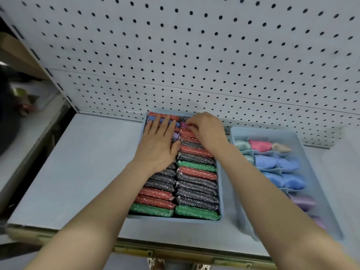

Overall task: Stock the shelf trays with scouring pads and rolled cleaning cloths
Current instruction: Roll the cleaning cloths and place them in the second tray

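Head view: hands (157,143) over scouring pads (196,184)

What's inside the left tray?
The left tray holds two rows of scouring pads on edge: red, dark grey, green, some blue and purple at the back. The left hand and right hand cover several; the bottom is hidden.

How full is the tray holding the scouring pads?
Nearly full. The tray holds two packed rows of scouring pads on edge, front to back; both hands cover its far end.
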`<move>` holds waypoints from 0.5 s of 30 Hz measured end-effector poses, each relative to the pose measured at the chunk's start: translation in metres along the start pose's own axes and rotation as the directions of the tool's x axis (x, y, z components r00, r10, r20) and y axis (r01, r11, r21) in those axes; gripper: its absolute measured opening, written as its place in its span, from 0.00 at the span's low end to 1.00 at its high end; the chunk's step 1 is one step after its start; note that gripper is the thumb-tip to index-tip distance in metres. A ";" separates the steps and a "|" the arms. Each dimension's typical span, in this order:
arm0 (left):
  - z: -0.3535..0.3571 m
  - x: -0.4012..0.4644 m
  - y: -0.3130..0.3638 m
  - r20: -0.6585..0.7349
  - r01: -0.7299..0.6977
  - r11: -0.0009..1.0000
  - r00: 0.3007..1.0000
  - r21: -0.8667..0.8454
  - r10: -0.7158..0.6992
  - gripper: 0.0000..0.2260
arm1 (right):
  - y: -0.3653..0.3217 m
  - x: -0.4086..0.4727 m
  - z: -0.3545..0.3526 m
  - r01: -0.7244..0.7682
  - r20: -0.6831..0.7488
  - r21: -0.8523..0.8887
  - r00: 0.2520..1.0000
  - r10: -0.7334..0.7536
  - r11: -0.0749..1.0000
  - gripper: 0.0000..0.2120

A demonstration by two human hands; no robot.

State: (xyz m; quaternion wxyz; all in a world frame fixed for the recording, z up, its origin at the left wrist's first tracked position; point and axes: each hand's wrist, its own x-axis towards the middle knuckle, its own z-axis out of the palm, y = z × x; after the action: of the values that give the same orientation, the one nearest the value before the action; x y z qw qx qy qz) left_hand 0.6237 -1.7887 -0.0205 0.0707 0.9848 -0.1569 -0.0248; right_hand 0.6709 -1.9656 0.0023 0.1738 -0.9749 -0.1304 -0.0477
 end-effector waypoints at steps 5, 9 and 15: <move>0.001 0.001 0.001 0.001 0.006 1.000 1.000 -0.005 -0.006 0.34 | 0.002 0.003 0.013 0.055 0.043 -0.052 0.998 -0.053 0.997 0.09; -0.011 -0.004 0.003 0.025 0.000 0.999 1.000 -0.032 0.001 0.31 | 0.003 -0.021 0.006 0.018 -0.098 0.075 0.995 -0.010 0.997 0.11; -0.007 -0.063 0.016 -0.018 -0.047 0.998 0.999 -0.046 0.046 0.30 | -0.038 -0.111 0.019 -0.070 0.004 -0.052 0.998 0.070 0.996 0.26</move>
State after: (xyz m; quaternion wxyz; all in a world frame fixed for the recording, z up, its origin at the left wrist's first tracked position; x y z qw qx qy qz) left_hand 0.5600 -1.7829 -0.0093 0.0954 0.9791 -0.1787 -0.0183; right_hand 0.5542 -1.9505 -0.0188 0.1496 -0.9832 -0.0955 -0.0424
